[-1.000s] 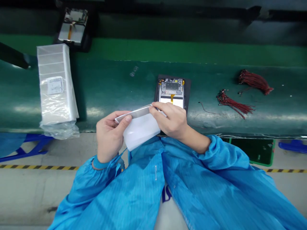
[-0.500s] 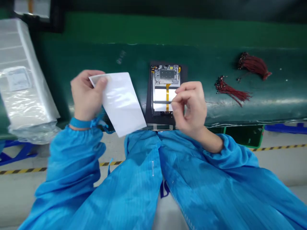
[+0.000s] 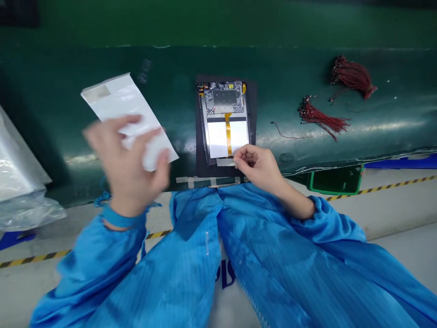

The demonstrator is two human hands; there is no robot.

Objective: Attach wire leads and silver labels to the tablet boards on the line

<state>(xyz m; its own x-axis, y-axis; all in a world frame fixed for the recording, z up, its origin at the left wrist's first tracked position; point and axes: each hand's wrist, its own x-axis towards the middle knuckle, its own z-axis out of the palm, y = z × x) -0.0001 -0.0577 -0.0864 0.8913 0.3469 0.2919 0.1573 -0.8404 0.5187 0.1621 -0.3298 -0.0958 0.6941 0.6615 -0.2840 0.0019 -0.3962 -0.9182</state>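
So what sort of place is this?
Probably an electronics assembly workshop: an opened device with an exposed circuit board lies on a green-covered bench, bundles of red wires lie to its right, and striped tape marks the floor.

A bright blue coat [image 3: 184, 278], finely striped, fills the lower frame, its sleeves [image 3: 336, 221] gathered at the cuffs [image 3: 316, 208]. A blue band [image 3: 121, 218] circles the left wrist [image 3: 128, 207]; dark lettering [image 3: 225, 274] marks a pale garment [image 3: 232, 312] at bottom centre.
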